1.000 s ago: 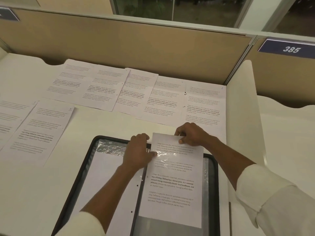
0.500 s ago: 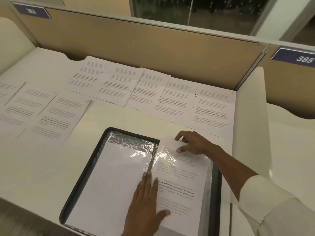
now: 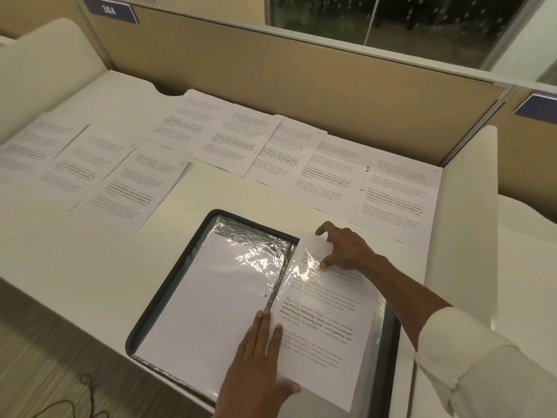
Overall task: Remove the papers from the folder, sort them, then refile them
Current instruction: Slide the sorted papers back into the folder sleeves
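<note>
A printed sheet (image 3: 325, 327) lies on the right leaf of an open, black-rimmed folder (image 3: 168, 285) on the white surface (image 3: 90, 282), its upper part apparently under a crinkled, glossy plastic sleeve (image 3: 304, 267). The left hand (image 3: 256, 366) presses near the spine, grip flat with fingers straight; the right hand (image 3: 343, 251) pinches the sheet's top edge. Pushed askew, the thin paper could buckle or snag on the slack film. Matte, rectangular papers (image 3: 325, 170) lie in overlapping rows beyond the folder.
</note>
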Tool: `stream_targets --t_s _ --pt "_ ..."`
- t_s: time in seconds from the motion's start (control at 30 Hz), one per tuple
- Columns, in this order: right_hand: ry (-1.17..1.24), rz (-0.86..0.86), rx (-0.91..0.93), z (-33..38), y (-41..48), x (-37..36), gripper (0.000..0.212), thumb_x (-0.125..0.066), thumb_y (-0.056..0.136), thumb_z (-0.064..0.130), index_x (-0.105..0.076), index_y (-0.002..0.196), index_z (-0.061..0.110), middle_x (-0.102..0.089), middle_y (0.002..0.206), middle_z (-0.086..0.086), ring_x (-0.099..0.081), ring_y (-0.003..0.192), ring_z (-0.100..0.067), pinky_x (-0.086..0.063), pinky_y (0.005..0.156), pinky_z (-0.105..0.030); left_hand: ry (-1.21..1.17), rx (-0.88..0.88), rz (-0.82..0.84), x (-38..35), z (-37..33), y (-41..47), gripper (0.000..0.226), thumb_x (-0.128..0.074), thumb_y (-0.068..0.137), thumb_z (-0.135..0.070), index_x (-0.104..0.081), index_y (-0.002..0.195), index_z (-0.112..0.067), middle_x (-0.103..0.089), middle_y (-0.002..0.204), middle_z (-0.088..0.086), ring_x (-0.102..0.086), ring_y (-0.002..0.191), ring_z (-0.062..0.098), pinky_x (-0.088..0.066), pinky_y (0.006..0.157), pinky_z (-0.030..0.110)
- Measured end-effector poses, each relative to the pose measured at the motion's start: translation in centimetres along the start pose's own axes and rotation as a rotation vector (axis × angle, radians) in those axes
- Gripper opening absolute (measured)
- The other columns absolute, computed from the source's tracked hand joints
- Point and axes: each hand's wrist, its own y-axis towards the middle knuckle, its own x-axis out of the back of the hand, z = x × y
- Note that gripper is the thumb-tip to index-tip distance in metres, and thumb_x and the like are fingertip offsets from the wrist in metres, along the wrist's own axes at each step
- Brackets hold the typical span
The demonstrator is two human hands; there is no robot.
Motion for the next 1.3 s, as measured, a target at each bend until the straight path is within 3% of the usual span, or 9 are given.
stream_targets --t_s 0.27,0.37,0.47,0.53,0.67,0.77,0.9,1.13,1.3 --pt "0.105 0.190 0.053 0.4 0.8 0.2 0.070 -0.074 0.096 0.015 -0.036 0.153 0.029 -0.069 0.135 -0.010 -0.063 0.119 -0.026 -0.048 0.103 -0.042 -0.009 0.005 -0.008 -1.4 1.2 -2.7 0.116 -0.052 0.062 -0.088 -0.048 0.146 -0.008 -0.050 0.155 0.023 -0.056 0.139 0.038 -0.060 0.096 0.046" --pt "0.175 0.234 0.034 0.9 0.8 0.4 0.078 -0.077 0.095 0.032 -0.031 0.158 0.026 -0.061 0.144 -0.013 -0.059 0.130 -0.029 -0.044 0.102 -0.039 -0.006 -0.007 -0.039 -1.4 1.0 -3.3 0.114 -0.052 0.063 -0.086 -0.049 0.145 -0.007 -0.050 0.155 0.023 -0.058 0.137 0.038 -0.062 0.094 0.045" --pt "0.139 0.153 0.014 1.5 0.8 0.2 0.099 -0.093 0.073 0.050 -0.039 0.152 0.024 -0.064 0.121 -0.002 -0.060 0.116 -0.024 -0.049 0.097 -0.040 -0.013 -0.027 -0.084 -1.7 0.8 -3.9 0.104 -0.049 0.077 -0.087 -0.050 0.144 -0.007 -0.049 0.155 0.023 -0.052 0.142 0.038 -0.050 0.112 0.042" --pt "0.152 0.055 -0.001 1.8 0.9 -0.3 0.094 -0.098 0.065 0.045 -0.048 0.142 0.023 -0.062 0.103 0.006 -0.060 0.104 -0.020 -0.052 0.093 -0.041 -0.024 -0.015 -0.088 -1.9 0.8 -4.3 0.100 -0.037 0.090 -0.089 -0.053 0.144 -0.006 -0.050 0.155 0.025 -0.048 0.144 0.040 -0.027 0.121 0.039" --pt "0.200 -0.026 -0.035 1.9 1.1 -1.3 0.080 -0.100 0.067 0.031 -0.056 0.133 0.022 -0.068 0.095 0.005 -0.065 0.097 -0.020 -0.054 0.091 -0.041 0.023 0.011 -0.098 -2.4 0.9 -4.9 0.099 -0.030 0.092 -0.088 -0.052 0.145 -0.008 -0.049 0.156 0.026 -0.053 0.140 0.042 -0.023 0.121 0.040" --pt "0.260 0.038 -0.059 1.8 1.4 -1.6 0.074 -0.095 0.075 0.021 -0.055 0.137 0.021 -0.074 0.102 0.001 -0.066 0.109 -0.022 -0.052 0.100 -0.043 0.035 -0.003 -0.122 -2.5 0.7 -5.5 0.096 -0.028 0.093 -0.086 -0.051 0.145 -0.008 -0.049 0.156 0.025 -0.055 0.139 0.040 -0.038 0.118 0.042" --pt "0.301 0.124 -0.049 2.1 1.4 -1.4 0.072 -0.090 0.082 0.021 -0.053 0.143 0.021 -0.065 0.121 -0.004 -0.061 0.114 -0.022 -0.045 0.090 -0.035 0.027 -0.014 -0.111 -2.0 0.4 -6.1 0.090 -0.037 0.093 -0.083 -0.050 0.144 -0.009 -0.050 0.156 0.025 -0.057 0.137 0.038 -0.060 0.094 0.045" --pt "0.316 0.078 -0.100 2.2 1.3 -1.8 0.085 -0.103 0.061 0.030 -0.057 0.132 0.022 -0.056 0.122 0.001 -0.054 0.118 -0.023 -0.049 0.100 -0.041 0.082 0.011 -0.030 -1.7 0.2 -6.7 0.092 -0.049 0.084 -0.083 -0.066 0.138 -0.011 -0.049 0.158 0.021 -0.056 0.139 0.034 -0.054 0.099 0.042" --pt "0.342 0.119 -0.099 2.2 1.9 -1.5 0.076 -0.098 0.069 0.019 -0.060 0.134 0.025 -0.054 0.135 -0.002 -0.057 0.119 -0.026 -0.051 0.103 -0.045 0.093 0.008 0.009 -1.7 0.0 -6.8 0.095 -0.054 0.076 -0.082 -0.060 0.143 -0.015 -0.045 0.162 0.018 -0.052 0.143 0.032 -0.045 0.105 0.041"
